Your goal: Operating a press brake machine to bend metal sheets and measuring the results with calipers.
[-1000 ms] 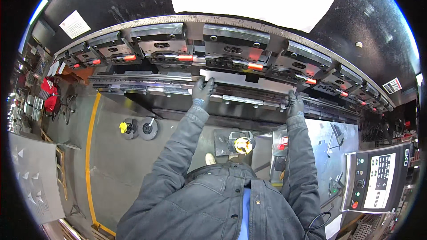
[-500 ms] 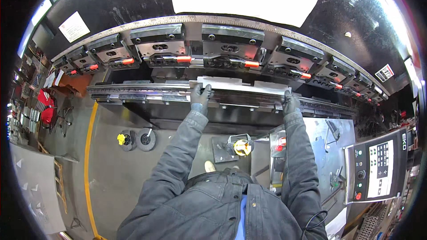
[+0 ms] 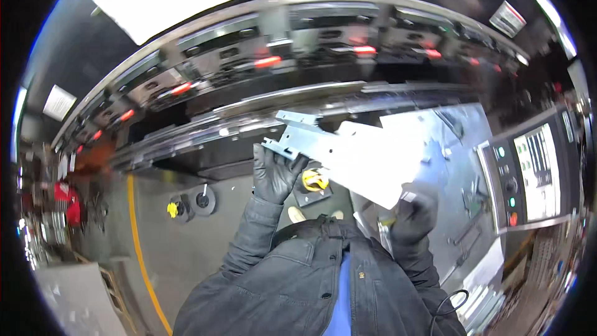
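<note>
A bright bent sheet metal part (image 3: 320, 146) is held out in front of my body, tilted down toward the right. It has a narrow flanged end with small holes and a broad flat end. My left hand (image 3: 273, 177), in a dark glove, grips the narrow end from below, its fingers partly hidden behind the metal. At the lower corner of the broad end, my gloved right hand (image 3: 415, 211) is closed on the edge, blurred by motion. Beyond the part runs the lower tool rail (image 3: 227, 132) of a press brake.
The upper tool clamps (image 3: 336, 25) with red handles span the far side. On the right are a grey work table (image 3: 463, 149) with tools and a control panel (image 3: 528, 174). A foot pedal (image 3: 314, 180) with yellow stands on the floor (image 3: 186, 255) near my shoes.
The sheet metal part has come off the lower rail toward me and is now tilted in both hands. My hands have drawn back, and the view has turned to the right.
</note>
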Tool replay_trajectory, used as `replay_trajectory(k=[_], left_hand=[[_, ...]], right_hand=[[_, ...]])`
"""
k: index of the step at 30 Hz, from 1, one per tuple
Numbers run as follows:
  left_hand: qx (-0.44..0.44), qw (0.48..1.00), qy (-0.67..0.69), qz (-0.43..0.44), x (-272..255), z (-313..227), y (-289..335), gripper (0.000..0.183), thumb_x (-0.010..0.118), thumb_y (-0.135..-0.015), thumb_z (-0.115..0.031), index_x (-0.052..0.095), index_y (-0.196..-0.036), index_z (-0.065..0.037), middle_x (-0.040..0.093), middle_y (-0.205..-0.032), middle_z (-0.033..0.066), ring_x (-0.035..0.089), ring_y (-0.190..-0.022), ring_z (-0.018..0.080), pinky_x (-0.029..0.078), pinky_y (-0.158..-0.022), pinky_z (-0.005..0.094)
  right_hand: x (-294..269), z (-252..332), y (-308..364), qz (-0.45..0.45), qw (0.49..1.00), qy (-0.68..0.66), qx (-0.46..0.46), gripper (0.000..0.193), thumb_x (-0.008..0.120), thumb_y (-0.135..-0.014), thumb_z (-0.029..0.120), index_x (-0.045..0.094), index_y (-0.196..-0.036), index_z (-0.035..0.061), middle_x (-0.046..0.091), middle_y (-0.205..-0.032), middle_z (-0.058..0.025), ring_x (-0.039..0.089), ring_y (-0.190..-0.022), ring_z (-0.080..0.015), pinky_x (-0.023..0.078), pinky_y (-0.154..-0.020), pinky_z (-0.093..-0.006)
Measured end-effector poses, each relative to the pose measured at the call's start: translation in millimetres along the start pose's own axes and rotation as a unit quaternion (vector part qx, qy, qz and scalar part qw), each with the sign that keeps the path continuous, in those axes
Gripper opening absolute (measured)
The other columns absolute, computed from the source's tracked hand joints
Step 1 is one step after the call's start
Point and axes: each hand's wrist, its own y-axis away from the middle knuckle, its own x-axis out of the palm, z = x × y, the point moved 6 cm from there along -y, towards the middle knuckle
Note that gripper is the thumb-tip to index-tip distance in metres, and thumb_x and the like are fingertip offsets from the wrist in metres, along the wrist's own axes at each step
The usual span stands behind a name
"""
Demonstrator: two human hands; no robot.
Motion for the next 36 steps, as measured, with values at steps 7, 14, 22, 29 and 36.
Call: replay_trajectory(k=[7,14,22,29,36], left_hand=[[-0.334,0.861,0.219,0.315,-38.3,102.8,-24.1,0.031,0.045,-0.085,-0.033,0.050,-0.101,-0.007,0.057,-0.090,0.0088,0.058,-0.074,0.0198,0.051,-0.066,0.0328],[-0.499,0.860,0.101,-0.042,-68.6,118.3,35.1,0.032,0.043,-0.084,-0.025,0.047,-0.107,-0.002,0.057,-0.088,0.0107,0.058,-0.071,0.0215,0.050,-0.060,0.0314],[-0.573,0.814,0.085,-0.034,-36.6,180.9,47.5,0.033,0.042,-0.084,-0.024,0.046,-0.108,-0.001,0.057,-0.088,0.0114,0.058,-0.071,0.0217,0.050,-0.059,0.0312],[-0.604,0.793,0.075,-0.016,-7.9,214.3,43.6,0.034,0.042,-0.083,-0.023,0.045,-0.109,-0.001,0.057,-0.089,0.0119,0.058,-0.070,0.0219,0.050,-0.058,0.0310],[-0.637,0.765,0.091,0.013,24.3,265.2,48.9,0.035,0.041,-0.083,-0.022,0.044,-0.110,0.000,0.057,-0.089,0.0125,0.058,-0.070,0.0221,0.050,-0.058,0.0308]], right_hand=[[-14.8,78.8,28.0,0.195,0.934,-0.052,-0.294,0.022,0.052,-0.075,0.010,0.058,-0.095,0.0088,0.057,-0.093,-0.0035,0.054,-0.072,-0.0143,0.043,-0.062,-0.0276],[-73.9,10.9,44.0,0.082,0.981,0.043,-0.169,0.030,0.055,-0.070,0.002,0.056,-0.100,0.0033,0.058,-0.093,-0.0090,0.052,-0.066,-0.0187,0.044,-0.059,-0.0284],[-60.3,-19.9,29.2,0.332,0.935,-0.059,0.105,0.047,0.049,-0.073,0.007,0.042,-0.119,0.0131,0.054,-0.086,-0.0052,0.052,-0.065,-0.0192,0.044,-0.059,-0.0308],[-72.6,-122.5,53.3,0.158,0.954,-0.194,0.167,0.031,0.052,-0.078,0.010,0.051,-0.108,0.0013,0.055,-0.104,-0.0080,0.056,-0.076,-0.0171,0.046,-0.070,-0.0258],[-267.9,-318.9,94.8,0.251,0.806,0.290,0.449,0.047,0.051,-0.072,0.027,0.044,-0.117,0.0130,0.052,-0.102,-0.0198,0.052,-0.084,-0.0343,0.042,-0.074,-0.0424]])
